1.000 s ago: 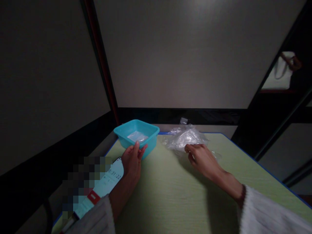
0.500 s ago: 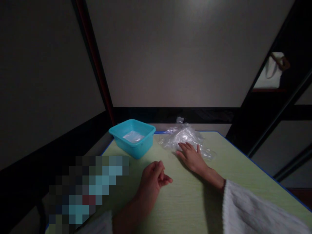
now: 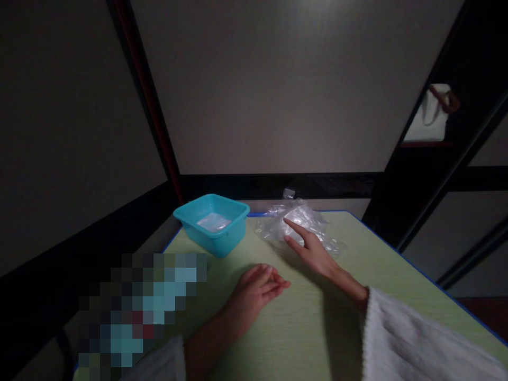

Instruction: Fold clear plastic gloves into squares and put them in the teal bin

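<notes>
My left hand (image 3: 256,288) is over the near middle of the table, with its loosely curled fingers pointing right and nothing visible in them. My right hand (image 3: 311,251) is open, index finger and thumb stretched apart, at the near side of a heap of crumpled clear plastic bags (image 3: 301,214). Whether its fingertips touch the plastic I cannot tell. Behind and left of my left hand stands a turquoise plastic basin (image 3: 224,244). A flat clear plastic packet (image 3: 214,222) lies inside it.
The pale green table (image 3: 377,259) has a blue edge. A blurred-out patch (image 3: 159,301) hides what is at the left. Large wardrobe-like panels (image 3: 270,95) rise behind the table. A white bag (image 3: 431,116) with a brown handle sits on a shelf at the right.
My left hand has shifted slightly right and its fingers have loosened outward. My right hand has turned and its index finger now points out over the plastic. The view has shifted a little.
</notes>
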Demonstrator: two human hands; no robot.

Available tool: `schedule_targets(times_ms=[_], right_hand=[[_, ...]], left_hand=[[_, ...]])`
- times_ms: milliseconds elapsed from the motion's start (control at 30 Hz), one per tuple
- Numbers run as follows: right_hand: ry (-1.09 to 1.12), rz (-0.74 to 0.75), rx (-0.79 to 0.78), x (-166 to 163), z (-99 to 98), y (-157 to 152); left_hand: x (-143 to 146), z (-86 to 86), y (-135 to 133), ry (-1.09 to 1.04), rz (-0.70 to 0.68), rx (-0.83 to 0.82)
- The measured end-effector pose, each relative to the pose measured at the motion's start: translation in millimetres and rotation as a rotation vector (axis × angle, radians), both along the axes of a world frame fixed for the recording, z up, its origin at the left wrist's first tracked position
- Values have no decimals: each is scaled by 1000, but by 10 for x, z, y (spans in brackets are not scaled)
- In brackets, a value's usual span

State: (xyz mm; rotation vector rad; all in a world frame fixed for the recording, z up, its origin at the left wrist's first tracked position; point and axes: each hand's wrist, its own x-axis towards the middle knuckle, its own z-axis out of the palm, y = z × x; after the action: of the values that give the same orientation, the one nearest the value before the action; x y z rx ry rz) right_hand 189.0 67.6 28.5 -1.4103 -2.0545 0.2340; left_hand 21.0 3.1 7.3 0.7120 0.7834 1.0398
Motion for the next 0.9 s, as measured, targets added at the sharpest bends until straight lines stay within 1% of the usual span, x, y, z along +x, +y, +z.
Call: schedule_targets(times_ms=[100,267,400,467,567,667,767,833,900], right_hand=[[-19,-33,-1,15,-56,22],[-77,-115,-33,15,-258,87],[-70,-90,-60,4,-335,132],[-39,-61,-53,1,-311,144],[20,-10,-21,-10,-216,115],[109,68,8,-24,-109,15],[181,154,27,3,-58,-104],[91,116,50,68,-69,-149],[-55,8,69,173,-112,-151]], left_hand=[[2,-8,5,-24,-42,-18],[12,-7,7,-4,-98,-38],[14,-10,9,-7,-118,-40],[13,-14,10,-9,-130,-43],[8,-14,16,-10,-116,-52],[-7,-6,34,-35,-104,-69],[-34,-4,58,-81,-103,-75],[-53,-9,70,-92,-105,-72],[-67,-15,76,-85,-114,-72]])
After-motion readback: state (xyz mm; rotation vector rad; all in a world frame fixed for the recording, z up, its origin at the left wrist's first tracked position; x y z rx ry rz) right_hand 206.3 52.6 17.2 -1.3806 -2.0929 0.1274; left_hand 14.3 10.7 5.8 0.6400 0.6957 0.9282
